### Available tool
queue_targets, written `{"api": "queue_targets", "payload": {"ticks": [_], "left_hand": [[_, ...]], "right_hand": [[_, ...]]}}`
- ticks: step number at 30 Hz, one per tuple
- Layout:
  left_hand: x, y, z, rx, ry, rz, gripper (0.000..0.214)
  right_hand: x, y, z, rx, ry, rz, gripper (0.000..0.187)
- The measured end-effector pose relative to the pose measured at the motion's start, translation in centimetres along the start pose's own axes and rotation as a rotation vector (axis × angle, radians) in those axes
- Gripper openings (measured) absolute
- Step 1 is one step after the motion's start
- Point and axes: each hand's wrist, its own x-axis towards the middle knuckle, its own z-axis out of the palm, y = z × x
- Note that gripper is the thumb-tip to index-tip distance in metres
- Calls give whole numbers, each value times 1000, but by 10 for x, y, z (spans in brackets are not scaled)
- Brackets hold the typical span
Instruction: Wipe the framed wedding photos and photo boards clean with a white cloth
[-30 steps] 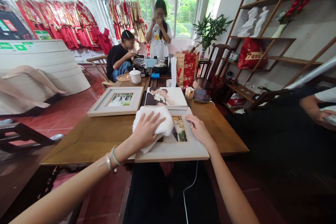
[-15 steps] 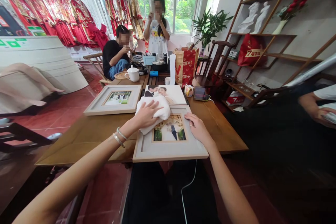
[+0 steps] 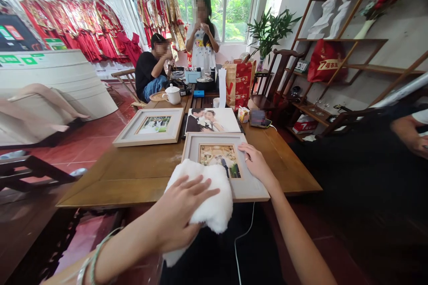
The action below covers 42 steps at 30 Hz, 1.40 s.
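My left hand (image 3: 185, 200) presses its spread fingers on a white fluffy cloth (image 3: 214, 191) and holds it at the near left corner of a framed wedding picture (image 3: 250, 189). Part of the cloth hangs past the frame's near edge. My right hand (image 3: 256, 160) lies with its fingers flat on the right border of the same frame, holding nothing. Its thumb is hard to see. Behind, a second framed picture (image 3: 174, 136) lies to the left. A frameless photo panel (image 3: 227, 121) of a couple lies just beyond the nearer frame.
A wooden table (image 3: 110, 178) carries everything. Further back stand a white lidded cup (image 3: 173, 94), a red paper bag (image 3: 238, 82), a small box (image 3: 243, 114) and a phone (image 3: 260, 118) on a cable. Two people are at the far end; another person's hand (image 3: 414, 142) shows at right.
My left hand has drawn the white cloth from the frame's upper left toward me, down to its near edge. My right hand stays on the right border.
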Motion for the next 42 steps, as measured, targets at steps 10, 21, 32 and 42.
{"api": "queue_targets", "payload": {"ticks": [10, 21, 32, 42], "left_hand": [[44, -41, 10, 140, 236, -115, 57], [113, -104, -2, 274, 436, -144, 56], [76, -55, 11, 193, 269, -66, 56], [24, 18, 19, -47, 132, 32, 63]], "right_hand": [[1, 0, -2, -10, -61, -5, 44], [1, 0, -3, -13, -76, 2, 44], [1, 3, 1, 36, -19, 3, 44], [1, 2, 1, 7, -12, -14, 42]]}}
